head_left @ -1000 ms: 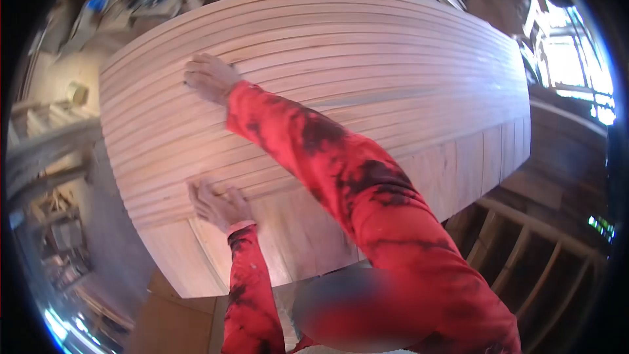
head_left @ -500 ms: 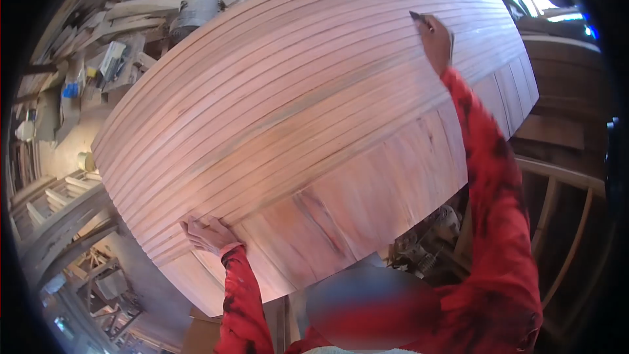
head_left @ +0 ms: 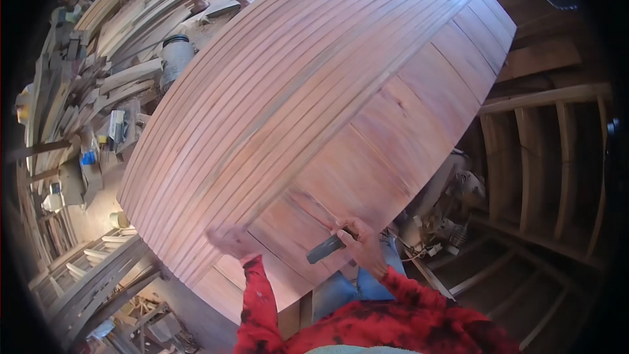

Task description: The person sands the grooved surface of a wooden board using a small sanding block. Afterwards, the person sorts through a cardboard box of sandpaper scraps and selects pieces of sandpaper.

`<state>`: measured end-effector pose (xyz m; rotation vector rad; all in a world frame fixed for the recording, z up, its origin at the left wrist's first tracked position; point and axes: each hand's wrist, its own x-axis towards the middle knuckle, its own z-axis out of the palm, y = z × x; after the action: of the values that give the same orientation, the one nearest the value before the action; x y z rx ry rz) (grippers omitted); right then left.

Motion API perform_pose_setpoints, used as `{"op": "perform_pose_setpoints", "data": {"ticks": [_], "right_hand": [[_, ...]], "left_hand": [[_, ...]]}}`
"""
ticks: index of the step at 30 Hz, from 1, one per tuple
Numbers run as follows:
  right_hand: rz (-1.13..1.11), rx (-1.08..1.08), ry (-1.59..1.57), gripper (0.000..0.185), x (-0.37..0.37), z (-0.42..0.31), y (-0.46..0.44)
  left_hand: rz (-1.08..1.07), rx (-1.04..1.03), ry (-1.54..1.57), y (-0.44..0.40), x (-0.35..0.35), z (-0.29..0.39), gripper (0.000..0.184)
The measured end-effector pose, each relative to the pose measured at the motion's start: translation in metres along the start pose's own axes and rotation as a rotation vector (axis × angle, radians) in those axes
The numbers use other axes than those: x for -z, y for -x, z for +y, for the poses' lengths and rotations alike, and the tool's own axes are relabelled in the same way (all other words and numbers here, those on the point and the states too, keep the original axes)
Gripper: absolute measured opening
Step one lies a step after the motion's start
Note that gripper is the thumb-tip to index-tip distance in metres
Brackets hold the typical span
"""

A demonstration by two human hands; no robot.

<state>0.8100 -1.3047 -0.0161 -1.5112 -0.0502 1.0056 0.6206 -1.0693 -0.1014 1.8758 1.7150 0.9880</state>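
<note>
Low in the frame's centre, my right hand [head_left: 364, 246] grips a dark block [head_left: 325, 248]; my left hand [head_left: 232, 240], blurred, looks loosely spread, empty, over the wooden panel [head_left: 308, 118] filling the middle.

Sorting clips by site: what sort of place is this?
Probably a woodworking shop: a large wooden panel of narrow strips and wider boards, heaped timber offcuts at left, and an open wooden frame at right.
</note>
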Motion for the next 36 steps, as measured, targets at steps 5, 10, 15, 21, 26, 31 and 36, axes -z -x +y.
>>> {"op": "perform_pose_setpoints", "data": {"ticks": [5,10,15,21,26,31,36], "right_hand": [[0.013,-0.041,0.154,0.023,-0.002,0.010,0.036],[-0.016,-0.082,0.075,0.027,-0.013,0.000,0.060],[-0.244,-0.061,-0.022,0.024,-0.010,-0.008,0.089],[-0.219,-0.194,-0.002,0.022,-0.013,0.011,0.128],[-0.163,-0.164,-0.059,0.035,-0.030,0.018,0.155],[-0.298,-0.132,0.004,0.039,-0.046,0.020,0.164],[-0.409,-0.173,0.059,0.040,-0.067,0.023,0.170]], "left_hand": [[-1.053,-0.550,0.115,0.072,0.064,0.131,0.056],[-1.003,-0.675,-0.102,0.126,0.084,0.108,0.062],[-1.447,0.213,0.237,0.115,0.129,0.128,0.040],[-1.348,0.318,0.506,0.161,0.167,0.103,0.037],[-1.234,0.511,0.575,0.180,0.182,0.078,0.045],[-1.048,0.257,0.495,0.176,0.209,0.069,0.057],[-0.913,0.089,0.296,0.160,0.251,0.090,0.058]]}}
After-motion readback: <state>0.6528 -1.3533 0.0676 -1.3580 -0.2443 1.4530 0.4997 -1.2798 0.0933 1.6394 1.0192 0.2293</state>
